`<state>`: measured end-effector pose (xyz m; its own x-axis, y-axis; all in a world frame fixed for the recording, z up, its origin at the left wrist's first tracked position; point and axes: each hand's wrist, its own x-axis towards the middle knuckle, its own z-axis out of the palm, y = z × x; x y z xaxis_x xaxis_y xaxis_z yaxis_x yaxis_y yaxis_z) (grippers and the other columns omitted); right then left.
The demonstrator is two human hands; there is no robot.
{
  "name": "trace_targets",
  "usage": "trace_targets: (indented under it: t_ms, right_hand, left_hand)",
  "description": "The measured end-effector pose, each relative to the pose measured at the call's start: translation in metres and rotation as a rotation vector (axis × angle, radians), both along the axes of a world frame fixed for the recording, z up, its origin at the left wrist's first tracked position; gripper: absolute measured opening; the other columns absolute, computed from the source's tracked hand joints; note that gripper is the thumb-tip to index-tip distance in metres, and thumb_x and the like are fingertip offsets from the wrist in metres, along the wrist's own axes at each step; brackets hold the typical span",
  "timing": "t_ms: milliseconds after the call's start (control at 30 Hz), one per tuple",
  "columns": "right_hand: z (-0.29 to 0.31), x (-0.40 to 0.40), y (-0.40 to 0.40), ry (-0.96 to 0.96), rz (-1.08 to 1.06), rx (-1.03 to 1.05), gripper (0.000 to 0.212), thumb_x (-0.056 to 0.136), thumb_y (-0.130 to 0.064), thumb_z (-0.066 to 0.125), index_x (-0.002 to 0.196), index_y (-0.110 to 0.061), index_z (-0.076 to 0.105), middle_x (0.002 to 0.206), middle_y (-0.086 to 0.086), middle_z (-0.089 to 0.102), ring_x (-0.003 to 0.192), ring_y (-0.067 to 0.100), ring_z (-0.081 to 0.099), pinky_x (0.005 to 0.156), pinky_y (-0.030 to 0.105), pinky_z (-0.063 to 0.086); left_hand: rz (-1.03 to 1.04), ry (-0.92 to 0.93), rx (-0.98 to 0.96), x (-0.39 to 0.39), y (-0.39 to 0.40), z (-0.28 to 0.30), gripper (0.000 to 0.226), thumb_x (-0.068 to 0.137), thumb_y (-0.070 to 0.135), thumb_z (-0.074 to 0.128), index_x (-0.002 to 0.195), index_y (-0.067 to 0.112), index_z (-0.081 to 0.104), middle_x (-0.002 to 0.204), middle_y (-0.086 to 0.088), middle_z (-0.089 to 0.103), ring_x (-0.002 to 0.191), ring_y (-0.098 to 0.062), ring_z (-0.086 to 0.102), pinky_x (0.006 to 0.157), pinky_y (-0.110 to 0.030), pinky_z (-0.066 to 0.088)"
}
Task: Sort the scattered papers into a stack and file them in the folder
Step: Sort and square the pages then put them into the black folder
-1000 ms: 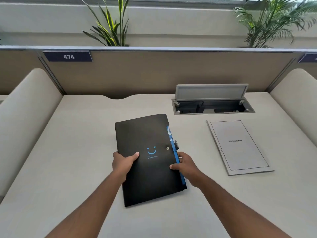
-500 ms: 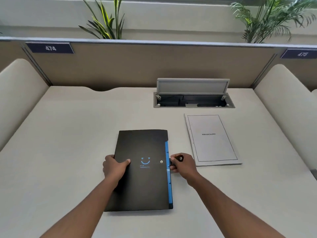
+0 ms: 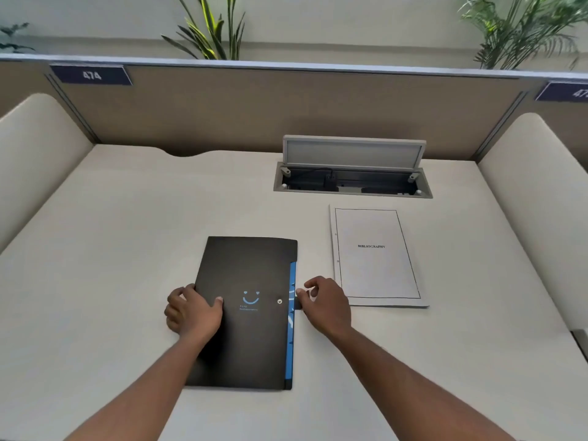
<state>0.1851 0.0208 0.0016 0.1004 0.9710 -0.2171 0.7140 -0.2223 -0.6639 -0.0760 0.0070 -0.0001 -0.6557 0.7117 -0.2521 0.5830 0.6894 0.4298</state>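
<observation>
A black folder [image 3: 251,275] with a blue smiley and a blue right edge lies flat and closed on the desk in front of me. My left hand [image 3: 192,311] grips its left edge, thumb on the cover. My right hand [image 3: 327,305] pinches the small black clasp tab [image 3: 298,303] sticking out at the folder's right edge, beside the snap button. A neat stack of white papers [image 3: 375,259], top sheet titled BIBLIOGRAPHY, lies to the right of the folder, just beyond my right hand.
An open cable hatch [image 3: 351,178] with its grey lid raised sits in the desk behind the papers. Padded cream side panels [image 3: 537,198] flank the desk, and a brown partition [image 3: 286,109] closes the back, with plants behind it.
The folder was straightened and set flat on the desk. My right hand slid from the folder's right edge to the clasp tab and now pinches it. The papers have not moved.
</observation>
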Motion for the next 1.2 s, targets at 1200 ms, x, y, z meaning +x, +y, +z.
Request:
trace_targets:
  t_ms: [1200]
  right_hand:
    - [0.022, 0.223, 0.075, 0.124, -0.500, -0.385, 0.044, 0.082, -0.051, 0.074, 0.085, -0.013, 0.054, 0.096, 0.005, 0.064, 0.097, 0.031, 0.062, 0.082, 0.037, 0.052]
  left_hand:
    - [-1.086, 0.033, -0.139, 0.234, 0.067, 0.014, 0.033, 0.096, 0.016, 0.042, 0.123, 0.003, 0.057, 0.135, -0.005, 0.045, 0.115, -0.024, 0.054, 0.095, -0.034, 0.046]
